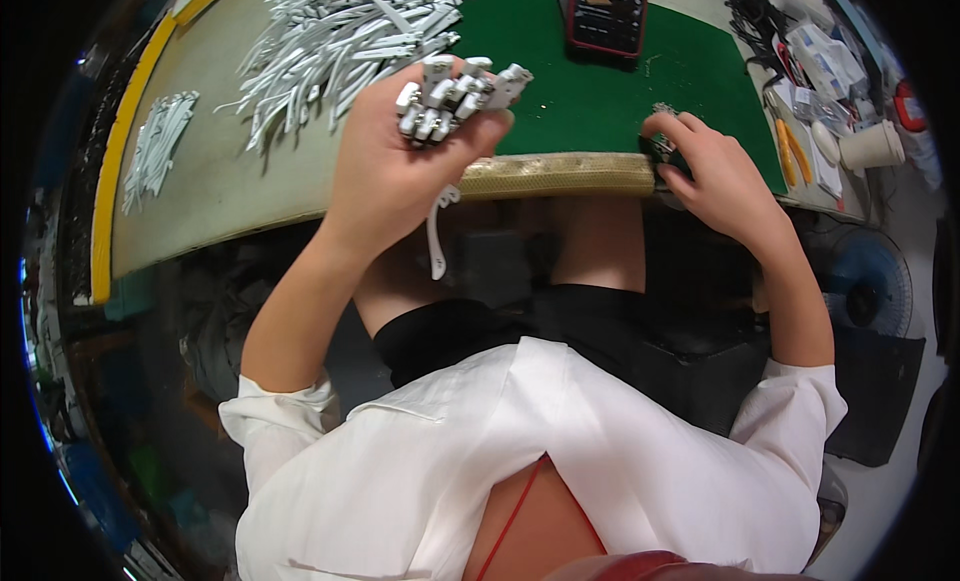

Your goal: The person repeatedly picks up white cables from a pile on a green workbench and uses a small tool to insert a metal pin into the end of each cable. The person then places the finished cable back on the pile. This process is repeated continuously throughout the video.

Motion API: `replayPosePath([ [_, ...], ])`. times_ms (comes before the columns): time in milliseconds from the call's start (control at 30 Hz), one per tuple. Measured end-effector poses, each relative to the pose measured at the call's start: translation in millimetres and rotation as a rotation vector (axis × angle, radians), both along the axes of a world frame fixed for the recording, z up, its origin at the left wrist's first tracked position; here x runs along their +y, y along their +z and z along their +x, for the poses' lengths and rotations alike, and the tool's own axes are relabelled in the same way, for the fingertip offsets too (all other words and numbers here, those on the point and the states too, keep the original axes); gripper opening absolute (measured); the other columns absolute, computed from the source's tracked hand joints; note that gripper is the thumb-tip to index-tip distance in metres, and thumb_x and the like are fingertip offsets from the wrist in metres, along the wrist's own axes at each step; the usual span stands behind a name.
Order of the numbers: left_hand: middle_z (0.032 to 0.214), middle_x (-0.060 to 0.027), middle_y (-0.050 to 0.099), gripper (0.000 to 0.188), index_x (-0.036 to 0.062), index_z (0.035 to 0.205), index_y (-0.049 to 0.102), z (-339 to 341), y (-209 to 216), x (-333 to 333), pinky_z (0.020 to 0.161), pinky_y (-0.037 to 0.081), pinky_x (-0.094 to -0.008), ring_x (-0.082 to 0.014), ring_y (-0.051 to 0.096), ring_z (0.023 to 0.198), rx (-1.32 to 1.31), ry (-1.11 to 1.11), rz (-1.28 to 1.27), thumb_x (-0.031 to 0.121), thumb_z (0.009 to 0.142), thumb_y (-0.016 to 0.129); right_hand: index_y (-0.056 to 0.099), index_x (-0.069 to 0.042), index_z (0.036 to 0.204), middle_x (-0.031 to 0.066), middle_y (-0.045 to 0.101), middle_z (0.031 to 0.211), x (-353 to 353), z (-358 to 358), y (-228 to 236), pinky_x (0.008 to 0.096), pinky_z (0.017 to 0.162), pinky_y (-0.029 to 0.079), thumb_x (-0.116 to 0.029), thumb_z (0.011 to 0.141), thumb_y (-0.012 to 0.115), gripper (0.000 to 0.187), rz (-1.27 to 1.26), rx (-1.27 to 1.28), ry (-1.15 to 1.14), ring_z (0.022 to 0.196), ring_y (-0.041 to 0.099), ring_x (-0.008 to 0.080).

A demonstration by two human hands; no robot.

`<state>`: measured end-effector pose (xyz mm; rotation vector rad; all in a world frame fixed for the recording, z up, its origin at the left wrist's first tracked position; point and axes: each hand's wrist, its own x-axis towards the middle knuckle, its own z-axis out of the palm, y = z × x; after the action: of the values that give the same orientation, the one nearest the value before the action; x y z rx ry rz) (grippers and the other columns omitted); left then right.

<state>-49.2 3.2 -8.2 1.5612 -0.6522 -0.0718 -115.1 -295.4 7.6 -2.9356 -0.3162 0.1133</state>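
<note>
My left hand (385, 171) is closed around a bundle of white eyeglass temples (440, 106), raised over the table's near edge. Their blocky ends with small metal hinges point up out of the fist. Below the fist one curved temple tip (436, 243) hangs down. At the near edge of the green mat my right hand (715, 176) reaches with bent fingers, thumb and forefinger apart, over a small heap of tiny shiny metal parts (662, 133). The fingers partly hide these parts, too small to name.
A large pile of white temples (350, 51) lies at the back left, with a smaller bundle (160, 146) farther left. A dark device with a red edge (605, 19) stands on the green mat (560, 96). Orange-handled pliers (790, 151), a white cup (872, 144) and cables lie right.
</note>
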Motion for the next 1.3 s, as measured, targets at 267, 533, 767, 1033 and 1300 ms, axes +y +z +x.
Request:
replayPosePath([
  [267,0.071,0.0005,0.064,0.010,0.0012,0.093,0.066,-7,5,-6,0.056,0.044,-0.0209,-0.0042,0.057,0.063,0.092,-0.041,-0.110,0.008,0.088,0.071,0.057,-0.006,0.112,0.0163,0.062,0.100,9,0,4,0.0454,0.078,0.051,-0.005,0.084,0.061,0.029,0.012,0.024,-0.049,0.088,0.063,0.0387],
  [533,0.076,0.0011,0.064,0.015,0.0009,0.098,0.066,-4,5,-15,0.059,0.043,-0.0201,-0.0043,0.055,0.067,-0.248,0.064,0.109,0.002,0.085,0.075,0.056,-0.013,0.128,0.0020,0.055,0.100,62,-15,19,0.0157,0.043,0.038,-0.016,0.093,0.063,0.035,1.301,0.275,-0.109,0.052,0.051,0.0012],
  [767,0.076,-0.0005,0.066,0.013,0.0005,0.094,0.067,-6,4,-18,0.061,0.045,-0.0210,-0.0048,0.057,0.068,-0.420,0.145,0.193,0.001,0.084,0.074,0.054,-0.012,0.129,0.0062,0.055,0.104,95,-16,11,0.0173,0.043,0.041,-0.017,0.094,0.063,0.036,1.499,0.261,-0.143,0.052,0.053,0.0034],
  [1033,0.076,-0.0052,0.067,0.015,0.0001,0.094,0.068,-6,3,-21,0.061,0.048,-0.0226,-0.0085,0.061,0.067,-0.635,0.219,0.255,-0.001,0.080,0.075,0.054,-0.011,0.129,0.0059,0.055,0.104,99,-18,8,0.0169,0.043,0.040,-0.019,0.094,0.064,0.037,1.533,0.269,-0.151,0.052,0.054,0.0032],
  [1300,0.078,-0.0106,0.067,0.025,-0.0008,0.098,0.068,-6,-2,-21,0.059,0.049,-0.0259,-0.0183,0.064,0.064,-0.729,0.230,0.259,-0.004,0.073,0.074,0.053,-0.009,0.128,0.0055,0.057,0.099,101,-20,9,0.0174,0.043,0.038,-0.019,0.096,0.062,0.034,1.566,0.288,-0.193,0.052,0.053,0.0036],
])
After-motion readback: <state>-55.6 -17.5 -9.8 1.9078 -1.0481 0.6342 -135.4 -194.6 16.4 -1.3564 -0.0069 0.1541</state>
